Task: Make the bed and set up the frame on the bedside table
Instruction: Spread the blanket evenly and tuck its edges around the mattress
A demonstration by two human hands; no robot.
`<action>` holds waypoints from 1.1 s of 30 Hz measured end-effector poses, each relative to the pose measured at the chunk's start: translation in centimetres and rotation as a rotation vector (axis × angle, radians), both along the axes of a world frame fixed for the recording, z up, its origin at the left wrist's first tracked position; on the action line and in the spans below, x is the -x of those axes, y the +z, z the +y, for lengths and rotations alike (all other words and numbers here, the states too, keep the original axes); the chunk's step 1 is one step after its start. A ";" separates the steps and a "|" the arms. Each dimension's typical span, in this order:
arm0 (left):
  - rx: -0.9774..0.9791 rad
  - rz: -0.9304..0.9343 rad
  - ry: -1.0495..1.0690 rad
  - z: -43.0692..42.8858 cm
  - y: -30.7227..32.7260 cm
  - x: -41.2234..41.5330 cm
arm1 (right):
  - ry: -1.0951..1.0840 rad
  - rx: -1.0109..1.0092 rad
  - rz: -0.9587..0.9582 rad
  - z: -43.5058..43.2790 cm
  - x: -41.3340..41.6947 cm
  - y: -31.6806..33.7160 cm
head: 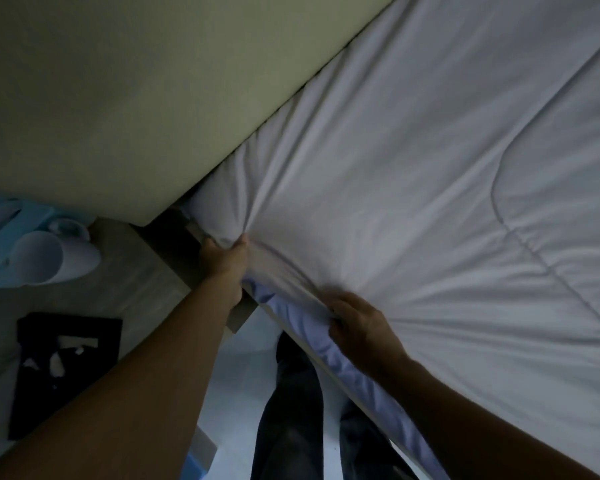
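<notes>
A white quilted duvet (413, 168) covers the bed and fills the right of the view. My left hand (224, 259) grips its corner close to the headboard, where the cloth bunches into folds. My right hand (355, 320) pinches the duvet's side edge a little nearer to me, above a pale blue sheet (329, 355) that hangs over the mattress side. A black picture frame (66, 372) lies flat on the grey wooden bedside table (136, 282) at the lower left, partly under my left forearm.
A beige padded headboard (136, 98) runs diagonally across the upper left. White cups (49, 258) and light blue items stand at the far end of the bedside table. My legs in dark trousers (291, 410) stand on a pale floor between table and bed.
</notes>
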State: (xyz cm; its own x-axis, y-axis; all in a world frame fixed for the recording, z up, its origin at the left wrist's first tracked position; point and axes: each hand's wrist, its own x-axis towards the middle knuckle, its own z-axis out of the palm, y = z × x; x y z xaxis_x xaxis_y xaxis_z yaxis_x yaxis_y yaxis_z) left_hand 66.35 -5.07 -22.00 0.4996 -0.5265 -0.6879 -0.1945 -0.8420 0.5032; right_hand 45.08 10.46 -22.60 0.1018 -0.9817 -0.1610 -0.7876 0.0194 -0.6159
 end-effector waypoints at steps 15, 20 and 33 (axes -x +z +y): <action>0.115 0.161 0.251 -4.4 -0.6 -3.7 | -0.202 -0.157 0.193 8.5 1.4 1.0; 0.058 0.167 0.223 -4.2 0.1 -3.1 | -0.191 -0.164 0.152 7.8 2.2 1.5; 0.708 -0.229 -1.731 12.2 3.0 4.7 | -0.418 -0.248 0.424 19.6 6.0 2.8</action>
State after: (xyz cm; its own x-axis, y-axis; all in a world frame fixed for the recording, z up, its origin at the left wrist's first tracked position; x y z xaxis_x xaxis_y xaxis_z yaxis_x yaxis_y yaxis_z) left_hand 61.66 7.11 -18.98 -0.7843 -0.6014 -0.1523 -0.5932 0.6551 0.4680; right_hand 39.03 30.11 -19.75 -0.4035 -0.8533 -0.3303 -0.8569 0.4790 -0.1904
